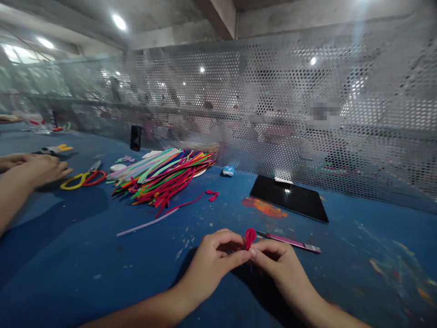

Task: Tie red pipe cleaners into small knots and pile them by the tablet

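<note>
Left hand (215, 255) and right hand (280, 260) are both pinched onto a red loop (250, 237), lower middle of frame, pink tool (288, 240) lying lower right.

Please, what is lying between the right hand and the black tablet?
In the head view, a slim pink tool lies on the blue table between the right hand and the tablet.

Bare hands (219, 258), bare slender forearms (153, 308)

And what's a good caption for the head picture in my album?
Left hand and right hand pinch a small red loop above a blue table, with colorful strips piled beyond.
</note>
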`<move>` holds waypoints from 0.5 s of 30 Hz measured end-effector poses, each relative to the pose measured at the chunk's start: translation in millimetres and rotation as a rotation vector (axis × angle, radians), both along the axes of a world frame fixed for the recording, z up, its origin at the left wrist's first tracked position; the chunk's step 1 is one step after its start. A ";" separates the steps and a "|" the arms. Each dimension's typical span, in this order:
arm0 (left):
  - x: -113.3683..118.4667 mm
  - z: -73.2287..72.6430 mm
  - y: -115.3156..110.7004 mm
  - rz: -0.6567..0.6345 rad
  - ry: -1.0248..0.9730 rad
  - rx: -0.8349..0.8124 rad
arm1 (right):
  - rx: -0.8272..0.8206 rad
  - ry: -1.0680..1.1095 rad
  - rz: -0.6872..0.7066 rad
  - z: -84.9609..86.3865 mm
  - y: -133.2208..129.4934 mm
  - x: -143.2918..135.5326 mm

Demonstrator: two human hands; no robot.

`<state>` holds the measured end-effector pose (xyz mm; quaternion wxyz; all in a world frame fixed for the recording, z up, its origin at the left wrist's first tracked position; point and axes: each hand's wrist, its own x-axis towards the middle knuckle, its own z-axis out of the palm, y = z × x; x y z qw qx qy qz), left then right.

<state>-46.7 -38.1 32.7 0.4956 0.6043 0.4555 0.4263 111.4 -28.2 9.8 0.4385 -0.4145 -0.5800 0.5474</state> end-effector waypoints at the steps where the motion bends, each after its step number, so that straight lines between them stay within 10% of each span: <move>1: -0.7 -0.3 0.8 0.004 0.015 0.040 | 0.014 -0.008 0.000 -0.4 -0.2 0.3; 15: -0.8 3.8 -5.7 -0.029 0.493 0.238 | 0.234 -0.256 -0.039 -2.6 -6.2 0.4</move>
